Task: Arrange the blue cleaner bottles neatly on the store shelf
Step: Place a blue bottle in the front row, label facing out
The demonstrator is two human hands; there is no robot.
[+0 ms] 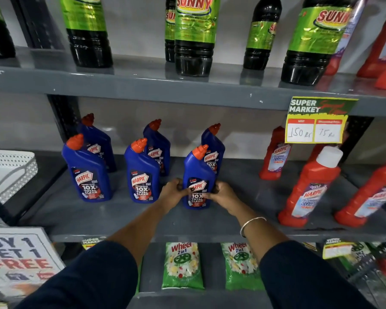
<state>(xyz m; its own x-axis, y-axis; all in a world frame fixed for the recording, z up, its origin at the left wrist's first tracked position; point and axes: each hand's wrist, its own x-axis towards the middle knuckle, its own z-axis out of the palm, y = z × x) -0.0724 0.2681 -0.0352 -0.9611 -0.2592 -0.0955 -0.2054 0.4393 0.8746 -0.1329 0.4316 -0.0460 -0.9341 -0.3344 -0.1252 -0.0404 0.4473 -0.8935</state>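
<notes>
Both hands — left (pixel 173 192), right (pixel 221 194) — clasp the front-right blue bottle (pixel 198 175), upright on the shelf (pixel 125 217).

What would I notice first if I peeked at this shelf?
Two hands, the left hand and right hand, clasp a blue bottle at the front of the middle shelf. Bright red bottles stand to the right, and a yellow price tag hangs above them.

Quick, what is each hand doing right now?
Left hand: closed on the left side of the front right blue bottle.
Right hand: closed on the right side of the same bottle.
</notes>
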